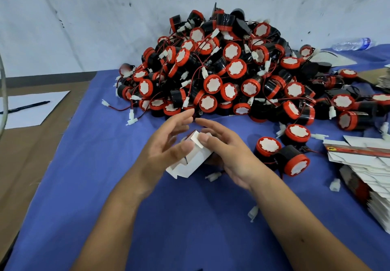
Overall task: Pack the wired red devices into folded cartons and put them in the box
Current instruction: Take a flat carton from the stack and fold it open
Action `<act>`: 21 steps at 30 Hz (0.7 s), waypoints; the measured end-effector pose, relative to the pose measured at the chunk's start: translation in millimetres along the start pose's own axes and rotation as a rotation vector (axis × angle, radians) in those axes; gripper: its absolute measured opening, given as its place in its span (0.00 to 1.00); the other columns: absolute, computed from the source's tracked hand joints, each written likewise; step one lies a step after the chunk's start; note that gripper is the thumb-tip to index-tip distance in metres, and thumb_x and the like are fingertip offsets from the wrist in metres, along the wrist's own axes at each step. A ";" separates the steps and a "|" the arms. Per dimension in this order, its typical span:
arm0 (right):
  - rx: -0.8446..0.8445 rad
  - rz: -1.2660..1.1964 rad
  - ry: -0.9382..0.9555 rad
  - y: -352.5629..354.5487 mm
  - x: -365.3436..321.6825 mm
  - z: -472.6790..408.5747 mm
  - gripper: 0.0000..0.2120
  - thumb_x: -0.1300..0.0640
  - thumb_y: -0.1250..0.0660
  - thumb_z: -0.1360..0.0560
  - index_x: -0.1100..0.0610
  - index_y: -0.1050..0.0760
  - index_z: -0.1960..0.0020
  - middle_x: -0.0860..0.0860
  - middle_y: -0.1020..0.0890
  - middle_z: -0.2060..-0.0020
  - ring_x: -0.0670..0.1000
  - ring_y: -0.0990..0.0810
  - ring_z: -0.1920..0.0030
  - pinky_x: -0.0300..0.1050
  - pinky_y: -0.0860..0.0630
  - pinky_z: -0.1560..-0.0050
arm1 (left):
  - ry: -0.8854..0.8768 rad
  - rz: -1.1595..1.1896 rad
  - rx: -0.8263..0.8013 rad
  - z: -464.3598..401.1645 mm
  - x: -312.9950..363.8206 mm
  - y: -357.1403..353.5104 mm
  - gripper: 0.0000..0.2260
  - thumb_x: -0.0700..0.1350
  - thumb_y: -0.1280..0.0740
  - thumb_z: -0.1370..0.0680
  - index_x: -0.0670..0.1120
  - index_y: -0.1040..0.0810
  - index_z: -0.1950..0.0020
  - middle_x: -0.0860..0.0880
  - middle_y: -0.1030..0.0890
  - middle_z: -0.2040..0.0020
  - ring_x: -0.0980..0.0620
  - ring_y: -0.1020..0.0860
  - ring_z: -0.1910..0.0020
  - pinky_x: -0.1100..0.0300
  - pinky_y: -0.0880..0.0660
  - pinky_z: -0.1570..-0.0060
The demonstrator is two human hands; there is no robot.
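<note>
while both hands hold the white carton [191,161] between them, left hand [166,144] and right hand [223,150] each pinch it with thumbs; its long axis runs left-near to right-far, open flap away, toward the device pile [228,70] just beyond the fingertips.

Light is even and fairly bright, falling from above with no hard source visible. Beneath the pile of red devices [228,68] shadows are soft and short on the blue cloth [105,186]. Glossy black bodies in the pile carry small glints. In front of the pile both hands are slightly motion-blurred. Wide-angle distortion bends lines far from the pile, toward the edges.
</note>
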State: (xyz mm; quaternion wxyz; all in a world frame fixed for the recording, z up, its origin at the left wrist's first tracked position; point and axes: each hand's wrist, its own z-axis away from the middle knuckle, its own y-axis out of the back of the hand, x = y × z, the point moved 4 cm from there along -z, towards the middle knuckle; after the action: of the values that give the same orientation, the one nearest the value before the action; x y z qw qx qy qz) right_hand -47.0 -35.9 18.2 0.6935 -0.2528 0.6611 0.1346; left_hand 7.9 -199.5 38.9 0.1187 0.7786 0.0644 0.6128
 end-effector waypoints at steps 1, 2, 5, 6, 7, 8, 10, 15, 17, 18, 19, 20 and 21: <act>0.012 -0.035 -0.019 -0.1 0.8 -0.5 0.25 0.42 0.24 0.30 0.41 0.21 0.34 0.56 0.24 0.33 0.57 0.16 0.41 0.56 0.17 0.41 | -0.002 -0.027 -0.030 0.6 -0.1 -0.2 0.37 0.70 0.28 0.32 0.65 0.31 0.24 0.61 0.27 0.26 0.61 0.33 0.24 0.61 0.33 0.29; 0.028 -0.071 -0.040 -0.5 1.9 -1.0 0.25 0.44 0.24 0.30 0.42 0.20 0.34 0.58 0.23 0.33 0.57 0.16 0.40 0.58 0.18 0.40 | -0.012 -0.049 -0.042 1.7 0.0 -0.8 0.40 0.71 0.26 0.33 0.65 0.32 0.23 0.63 0.28 0.25 0.63 0.34 0.24 0.66 0.31 0.32; 0.097 -0.200 -0.064 4.0 4.7 -3.2 0.26 0.44 0.21 0.32 0.48 0.18 0.36 0.58 0.18 0.38 0.60 0.16 0.41 0.59 0.18 0.40 | -0.095 -0.035 0.082 2.5 2.2 -4.0 0.37 0.59 0.25 0.31 0.61 0.31 0.23 0.63 0.28 0.26 0.64 0.32 0.25 0.70 0.29 0.36; 0.111 -0.257 -0.055 6.0 4.9 -4.1 0.24 0.44 0.22 0.31 0.51 0.17 0.37 0.57 0.17 0.42 0.62 0.17 0.40 0.59 0.18 0.40 | -0.128 -0.027 0.163 2.3 2.3 -5.8 0.35 0.56 0.26 0.30 0.59 0.30 0.24 0.61 0.27 0.26 0.62 0.31 0.25 0.66 0.29 0.33; 0.112 -0.314 -0.043 7.6 5.1 -4.9 0.22 0.45 0.23 0.28 0.54 0.17 0.38 0.57 0.16 0.46 0.64 0.18 0.39 0.60 0.19 0.39 | -0.154 -0.032 0.251 2.5 1.6 -8.1 0.33 0.53 0.26 0.29 0.57 0.29 0.25 0.60 0.26 0.26 0.60 0.31 0.25 0.59 0.30 0.30; 0.106 -0.361 -0.030 8.5 4.8 -5.6 0.20 0.46 0.24 0.26 0.56 0.17 0.38 0.57 0.17 0.49 0.65 0.18 0.39 0.62 0.20 0.38 | -0.166 -0.041 0.332 1.8 0.9 -11.5 0.30 0.51 0.26 0.28 0.55 0.28 0.26 0.58 0.25 0.27 0.57 0.30 0.25 0.52 0.31 0.27; 0.068 -0.403 -0.011 6.2 4.9 -6.4 0.18 0.46 0.26 0.24 0.56 0.17 0.40 0.56 0.16 0.51 0.61 0.17 0.41 0.63 0.22 0.35 | -0.142 -0.019 0.460 -0.4 -3.5 -19.0 0.25 0.48 0.27 0.25 0.53 0.25 0.29 0.55 0.22 0.31 0.52 0.26 0.28 0.43 0.29 0.29; 0.068 -0.279 -0.047 -5.7 9.7 -6.7 0.24 0.44 0.22 0.30 0.52 0.19 0.38 0.57 0.17 0.43 0.54 0.15 0.43 0.55 0.18 0.40 | -0.044 0.064 0.628 -2.8 -20.3 -21.8 0.15 0.47 0.28 0.23 0.54 0.20 0.37 0.56 0.18 0.38 0.52 0.20 0.37 0.40 0.22 0.37; 0.089 -0.205 -0.048 -6.4 9.8 -5.4 0.24 0.44 0.22 0.31 0.51 0.20 0.38 0.54 0.18 0.44 0.52 0.14 0.46 0.51 0.17 0.44 | -0.029 0.078 0.640 -3.5 -24.6 -21.6 0.13 0.45 0.27 0.22 0.54 0.20 0.39 0.56 0.18 0.40 0.53 0.20 0.38 0.40 0.22 0.37; 0.099 -0.157 -0.038 -6.2 9.4 -4.6 0.24 0.42 0.22 0.32 0.51 0.21 0.39 0.52 0.18 0.45 0.52 0.14 0.47 0.51 0.16 0.45 | -0.021 0.083 0.634 -4.2 -26.5 -21.8 0.13 0.45 0.27 0.22 0.54 0.21 0.39 0.56 0.18 0.40 0.53 0.20 0.38 0.40 0.22 0.37; 0.115 -0.096 -0.021 -5.3 9.2 -4.2 0.25 0.40 0.22 0.33 0.49 0.21 0.40 0.50 0.17 0.46 0.52 0.14 0.47 0.52 0.16 0.45 | -0.014 0.085 0.625 -5.1 -27.9 -22.2 0.13 0.45 0.27 0.22 0.54 0.21 0.39 0.56 0.18 0.40 0.53 0.20 0.38 0.41 0.21 0.37; 0.134 -0.021 0.002 -4.8 8.6 -3.9 0.25 0.38 0.23 0.34 0.48 0.21 0.42 0.49 0.17 0.46 0.53 0.14 0.46 0.54 0.16 0.45 | -0.006 0.087 0.616 -5.6 -28.5 -22.6 0.13 0.47 0.27 0.23 0.54 0.21 0.39 0.56 0.18 0.40 0.54 0.20 0.38 0.43 0.21 0.38; 0.153 0.066 0.034 -3.9 7.3 -3.2 0.23 0.37 0.24 0.33 0.47 0.21 0.43 0.49 0.16 0.47 0.54 0.15 0.46 0.56 0.17 0.44 | 0.000 0.090 0.607 -6.0 -27.8 -23.1 0.13 0.48 0.28 0.23 0.54 0.21 0.39 0.57 0.18 0.39 0.55 0.20 0.38 0.44 0.20 0.38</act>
State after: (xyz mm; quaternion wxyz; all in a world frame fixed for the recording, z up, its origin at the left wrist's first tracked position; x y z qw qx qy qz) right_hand -47.1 -41.9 11.7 0.6946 -0.1794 0.6891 0.1020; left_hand -3.6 -183.4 8.0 -0.1465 0.7806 0.2101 0.5701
